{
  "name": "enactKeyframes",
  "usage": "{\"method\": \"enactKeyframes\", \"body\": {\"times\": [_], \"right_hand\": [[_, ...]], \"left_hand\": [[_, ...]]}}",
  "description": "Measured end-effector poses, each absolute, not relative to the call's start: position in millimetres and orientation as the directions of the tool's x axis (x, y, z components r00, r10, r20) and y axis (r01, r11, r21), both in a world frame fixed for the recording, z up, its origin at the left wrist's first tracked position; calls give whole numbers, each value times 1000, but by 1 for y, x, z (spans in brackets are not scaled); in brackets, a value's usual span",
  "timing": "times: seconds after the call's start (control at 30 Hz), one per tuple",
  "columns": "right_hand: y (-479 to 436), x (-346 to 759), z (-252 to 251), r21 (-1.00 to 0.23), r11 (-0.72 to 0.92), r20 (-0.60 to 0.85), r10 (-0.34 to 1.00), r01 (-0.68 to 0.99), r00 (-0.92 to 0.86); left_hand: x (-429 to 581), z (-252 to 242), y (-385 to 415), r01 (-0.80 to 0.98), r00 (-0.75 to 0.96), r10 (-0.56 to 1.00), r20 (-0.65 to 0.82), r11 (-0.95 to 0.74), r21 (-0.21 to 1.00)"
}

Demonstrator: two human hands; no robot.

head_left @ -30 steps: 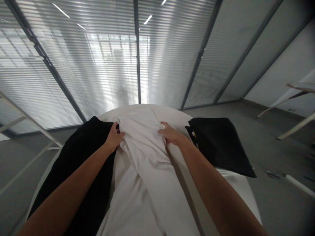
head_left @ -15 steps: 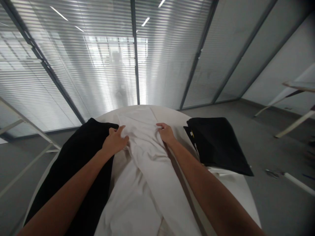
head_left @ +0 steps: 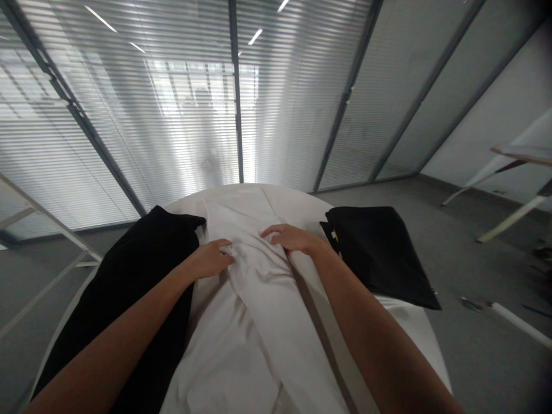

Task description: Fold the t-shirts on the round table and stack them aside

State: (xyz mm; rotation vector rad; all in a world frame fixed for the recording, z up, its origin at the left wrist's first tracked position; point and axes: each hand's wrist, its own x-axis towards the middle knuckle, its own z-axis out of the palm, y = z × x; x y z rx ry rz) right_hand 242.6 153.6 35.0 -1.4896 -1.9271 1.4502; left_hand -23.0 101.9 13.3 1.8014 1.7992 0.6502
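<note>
Since the left hand (head_left: 210,259) and right hand (head_left: 293,238) lie open on the white cloth (head_left: 254,345), unclenched, I'd flag a hard drag rucking it up.

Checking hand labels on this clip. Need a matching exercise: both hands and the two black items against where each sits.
Things:
1. left hand
2. right hand
3. black cloth
4. black folded item

Places:
A. on the right side of the round white table
B. on the white cloth, nearer the black folded item
C. along the table's left side, beside the white cloth
D. on the white cloth, next to the black cloth's edge

Pairs: 1-D, 2-B, 3-C, 4-A
</note>
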Motion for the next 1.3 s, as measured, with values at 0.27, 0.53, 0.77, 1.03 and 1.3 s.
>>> {"method": "enactKeyframes", "body": {"times": [0.27, 0.53, 0.77, 1.03, 1.3], "right_hand": [[170, 224, 3, -914, 67, 73, 997, 399, -2], [164, 226, 17, -895, -334, -366, 929, 295, -56], [154, 239, 36, -824, -353, -492, 833, 442, -253], [160, 236, 34, -947, -313, -317, 887, 68, -335], [164, 237, 38, -911, -412, -408, 901, -2, -146]], "left_hand": [[-19, -5, 116, 689, -103, 977, 188, -66, 721], [-22, -12, 117, 717, -108, 938, 328, -155, 680], [-23, -17, 118, 716, -132, 903, 410, -199, 669], [-26, 5, 114, 767, -42, 994, 99, -31, 641], [-18, 29, 95, 735, 259, 958, -126, -110, 669]]}}
